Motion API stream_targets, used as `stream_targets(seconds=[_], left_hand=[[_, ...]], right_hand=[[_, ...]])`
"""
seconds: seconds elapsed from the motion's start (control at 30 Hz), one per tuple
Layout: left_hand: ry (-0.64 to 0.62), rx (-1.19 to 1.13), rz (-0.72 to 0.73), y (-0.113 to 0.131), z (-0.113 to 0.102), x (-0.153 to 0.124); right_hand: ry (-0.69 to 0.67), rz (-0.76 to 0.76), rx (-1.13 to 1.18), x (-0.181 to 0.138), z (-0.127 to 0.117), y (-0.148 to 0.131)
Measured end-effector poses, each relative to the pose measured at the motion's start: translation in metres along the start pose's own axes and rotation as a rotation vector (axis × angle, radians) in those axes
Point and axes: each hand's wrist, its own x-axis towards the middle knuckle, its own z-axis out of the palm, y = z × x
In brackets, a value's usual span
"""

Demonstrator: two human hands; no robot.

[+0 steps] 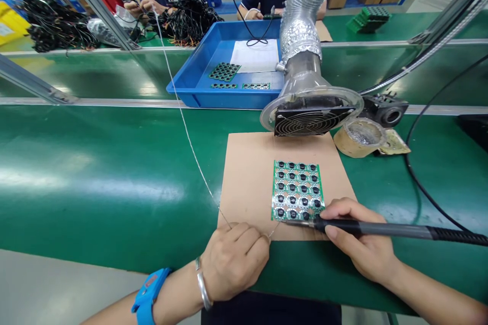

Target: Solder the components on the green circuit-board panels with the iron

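Note:
A green circuit board panel with rows of round black parts lies on a brown cardboard sheet. My right hand grips a soldering iron by its black front part, the metal tip pointing left along the panel's near edge. Closed just left of the panel, my left hand pinches a thin solder wire. A short end of that wire reaches from the fingers toward the iron's tip. Whether wire and tip touch is too small to tell. The wire's other end runs up and away to the back left.
Behind the cardboard hangs a fume extractor with a silver duct. A blue tray holds more panels and white paper. At right stand a round tub and an iron holder; a black cable trails there. Two people sit across the bench near black wire bundles.

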Motion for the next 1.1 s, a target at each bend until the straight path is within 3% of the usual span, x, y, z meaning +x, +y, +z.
stream_targets(seconds=[0.2, 0.33, 0.47, 0.6, 0.73, 1.1], left_hand=[[0.0, -0.031, -0.037, 0.003, -0.002, -0.001], [-0.093, -0.167, -0.093, 0.007, -0.011, 0.006], [-0.164, -0.186, -0.012, 0.007, -0.015, 0.019], [-0.054, -0.065, 0.107, 0.004, -0.01, 0.022], [0.046, -0.049, 0.13, 0.003, -0.007, 0.017], [-0.005, -0.079, 0.13, 0.002, -0.007, 0.013]], right_hand=[[0.07, 0.025, 0.131, -0.004, -0.004, 0.004], [0.085, 0.121, 0.245, -0.01, -0.011, 0.008], [0.064, 0.161, 0.229, -0.013, -0.017, 0.008], [0.1, 0.109, 0.141, -0.013, -0.018, 0.009], [0.113, 0.047, 0.042, -0.012, -0.016, 0.009], [0.041, 0.001, -0.008, -0.01, -0.013, 0.003]])
